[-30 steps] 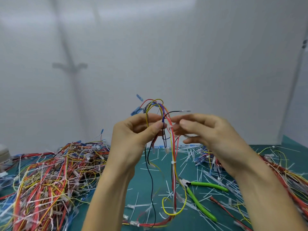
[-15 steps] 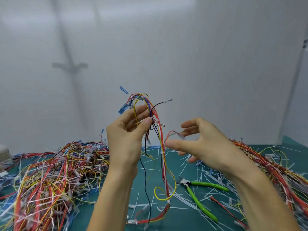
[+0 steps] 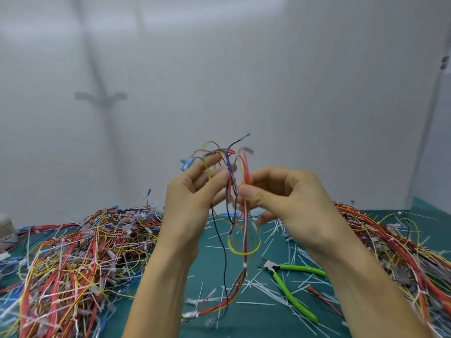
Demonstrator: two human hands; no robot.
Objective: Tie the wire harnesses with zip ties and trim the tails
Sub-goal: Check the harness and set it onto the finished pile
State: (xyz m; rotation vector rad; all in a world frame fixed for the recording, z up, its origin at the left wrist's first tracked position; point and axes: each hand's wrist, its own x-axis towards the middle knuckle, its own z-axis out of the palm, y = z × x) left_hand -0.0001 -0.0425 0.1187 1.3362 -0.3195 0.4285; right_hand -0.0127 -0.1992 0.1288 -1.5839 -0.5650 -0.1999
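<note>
Far left, a heap of harnesses (image 3: 73, 259) sprawls on the green mat (image 3: 256, 323), and I'm leaving that alone. My left hand (image 3: 192, 198) is raised, thumb and fingers pinching the loose upper strands of the wire harness (image 3: 246, 172), which hangs between both hands with its lower end trailing down onto the mat. My right hand (image 3: 288, 203), close against the left, nips the red and yellow wires between thumb and forefinger. I read this as the gathering step: comb every stray into one tidy bundle, hold it firm, and only then reach for a tie. The green cutters (image 3: 290, 286) lie lower right among the trimmed tails (image 3: 253, 303), with another wire pile (image 3: 395, 242) beyond.
</note>
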